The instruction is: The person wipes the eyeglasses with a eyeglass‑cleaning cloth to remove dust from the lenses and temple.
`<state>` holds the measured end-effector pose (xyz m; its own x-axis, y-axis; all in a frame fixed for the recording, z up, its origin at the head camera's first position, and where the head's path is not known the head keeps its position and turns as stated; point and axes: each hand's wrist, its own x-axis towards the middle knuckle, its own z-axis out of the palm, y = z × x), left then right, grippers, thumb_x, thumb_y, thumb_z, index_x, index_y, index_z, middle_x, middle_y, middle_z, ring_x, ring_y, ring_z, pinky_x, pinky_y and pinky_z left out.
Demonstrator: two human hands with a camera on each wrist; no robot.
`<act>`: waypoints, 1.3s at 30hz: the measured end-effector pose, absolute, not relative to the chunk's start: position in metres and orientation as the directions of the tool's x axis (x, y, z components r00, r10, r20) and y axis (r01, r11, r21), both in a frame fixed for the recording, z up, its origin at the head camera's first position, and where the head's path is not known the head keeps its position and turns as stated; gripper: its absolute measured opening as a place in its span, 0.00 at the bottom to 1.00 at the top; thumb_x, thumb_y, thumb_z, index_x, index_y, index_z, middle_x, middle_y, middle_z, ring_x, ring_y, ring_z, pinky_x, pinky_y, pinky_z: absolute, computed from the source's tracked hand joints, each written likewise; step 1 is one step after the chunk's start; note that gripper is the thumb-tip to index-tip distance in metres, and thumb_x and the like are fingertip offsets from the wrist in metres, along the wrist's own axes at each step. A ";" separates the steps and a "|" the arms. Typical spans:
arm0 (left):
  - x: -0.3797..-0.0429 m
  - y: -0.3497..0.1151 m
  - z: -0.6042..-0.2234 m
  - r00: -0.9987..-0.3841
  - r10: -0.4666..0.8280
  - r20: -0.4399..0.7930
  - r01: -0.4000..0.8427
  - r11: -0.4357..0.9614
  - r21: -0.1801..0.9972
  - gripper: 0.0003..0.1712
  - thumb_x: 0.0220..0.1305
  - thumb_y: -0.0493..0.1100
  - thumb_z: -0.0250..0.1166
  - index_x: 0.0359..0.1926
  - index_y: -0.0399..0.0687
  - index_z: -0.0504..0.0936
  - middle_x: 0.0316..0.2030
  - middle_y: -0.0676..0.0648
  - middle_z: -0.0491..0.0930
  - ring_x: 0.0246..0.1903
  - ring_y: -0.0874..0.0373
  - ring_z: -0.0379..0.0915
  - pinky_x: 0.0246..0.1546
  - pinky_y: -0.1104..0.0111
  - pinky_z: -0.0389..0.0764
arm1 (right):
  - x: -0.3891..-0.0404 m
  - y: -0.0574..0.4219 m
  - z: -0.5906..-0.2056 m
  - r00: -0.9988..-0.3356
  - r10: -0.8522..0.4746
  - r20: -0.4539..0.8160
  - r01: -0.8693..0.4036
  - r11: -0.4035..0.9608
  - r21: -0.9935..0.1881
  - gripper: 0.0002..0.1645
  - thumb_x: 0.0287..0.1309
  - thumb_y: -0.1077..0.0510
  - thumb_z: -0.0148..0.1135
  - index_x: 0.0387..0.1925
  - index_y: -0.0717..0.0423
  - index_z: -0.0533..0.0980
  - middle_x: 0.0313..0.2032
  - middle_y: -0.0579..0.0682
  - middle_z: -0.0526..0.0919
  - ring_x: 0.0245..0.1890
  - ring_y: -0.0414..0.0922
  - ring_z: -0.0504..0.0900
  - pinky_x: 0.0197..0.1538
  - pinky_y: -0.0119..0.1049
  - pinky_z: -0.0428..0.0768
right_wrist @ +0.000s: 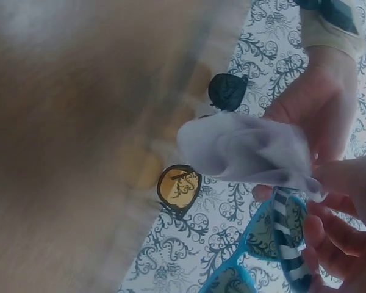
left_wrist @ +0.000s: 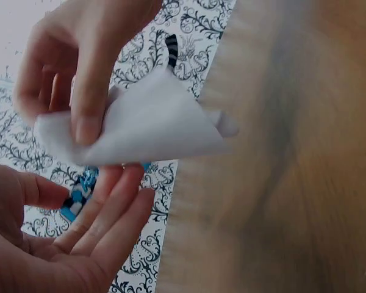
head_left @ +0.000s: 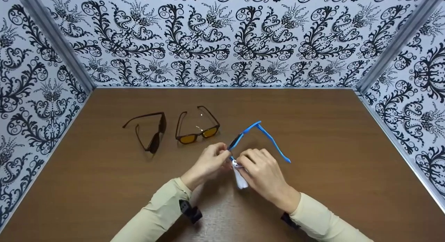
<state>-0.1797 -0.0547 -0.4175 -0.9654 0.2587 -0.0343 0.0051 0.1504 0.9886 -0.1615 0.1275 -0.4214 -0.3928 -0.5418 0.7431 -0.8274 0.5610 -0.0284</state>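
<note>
Blue sunglasses (head_left: 273, 139) with dark lenses are held up between both hands, one temple unfolded toward the right. My left hand (head_left: 210, 162) pinches the frame near its left end between thumb and fingers. A white cloth (head_left: 240, 179) hangs from my right hand (head_left: 266, 170), whose thumb and fingers pinch it at the glasses' near end. In the right wrist view a temple with black and white stripes (right_wrist: 285, 235) runs below the cloth, close to the right fingers. From the left wrist view, the cloth (left_wrist: 158, 125) covers much of the frame.
Dark-lensed sunglasses (head_left: 154, 141) stand on the brown table (head_left: 330, 148) at left. Beside them are glasses with amber lenses (head_left: 188, 139), temples unfolded toward the back. Patterned wall panels (head_left: 222, 37) enclose the table's back and sides.
</note>
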 end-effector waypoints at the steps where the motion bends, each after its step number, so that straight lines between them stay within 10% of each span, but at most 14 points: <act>1: -0.179 -0.054 -0.418 -0.968 0.248 -0.022 0.022 0.174 0.985 0.03 0.61 0.33 0.53 0.33 0.36 0.73 0.24 0.41 0.79 0.22 0.55 0.78 0.29 0.56 0.83 | -0.162 0.126 -0.423 -0.388 -0.536 0.750 -0.820 0.572 -0.016 0.04 0.56 0.60 0.65 0.30 0.54 0.77 0.32 0.45 0.78 0.30 0.42 0.76 0.31 0.36 0.73; 15: -0.179 -0.044 -0.424 -0.979 0.199 -0.042 0.000 0.204 0.979 0.08 0.60 0.36 0.57 0.36 0.34 0.78 0.21 0.52 0.72 0.21 0.61 0.66 0.22 0.73 0.66 | -0.165 0.117 -0.433 -0.449 -0.422 0.787 -0.743 0.666 -0.067 0.09 0.49 0.63 0.71 0.31 0.56 0.77 0.32 0.48 0.79 0.32 0.44 0.78 0.35 0.38 0.72; 28: -0.185 -0.050 -0.418 -0.977 0.198 -0.084 -0.075 0.051 0.996 0.04 0.64 0.31 0.54 0.35 0.32 0.73 0.27 0.40 0.83 0.30 0.43 0.83 0.34 0.58 0.83 | -0.158 0.134 -0.433 -0.451 -0.477 0.754 -0.773 0.631 -0.063 0.14 0.44 0.65 0.74 0.29 0.53 0.75 0.27 0.42 0.76 0.27 0.40 0.74 0.32 0.36 0.73; 39: -0.196 -0.065 -0.409 -0.968 0.224 -0.111 -0.109 0.019 0.994 0.06 0.66 0.32 0.49 0.36 0.32 0.71 0.31 0.34 0.83 0.28 0.50 0.83 0.31 0.65 0.83 | -0.156 0.167 -0.438 -0.467 -0.509 0.722 -0.763 0.646 -0.038 0.12 0.45 0.65 0.72 0.27 0.52 0.75 0.27 0.42 0.77 0.28 0.41 0.75 0.31 0.36 0.72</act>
<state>-0.1956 -0.0650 -0.4090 -0.9683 0.2236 -0.1109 -0.1093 0.0194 0.9938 -0.1561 0.1669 -0.4378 -0.4675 -0.5095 0.7224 -0.7628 0.6455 -0.0383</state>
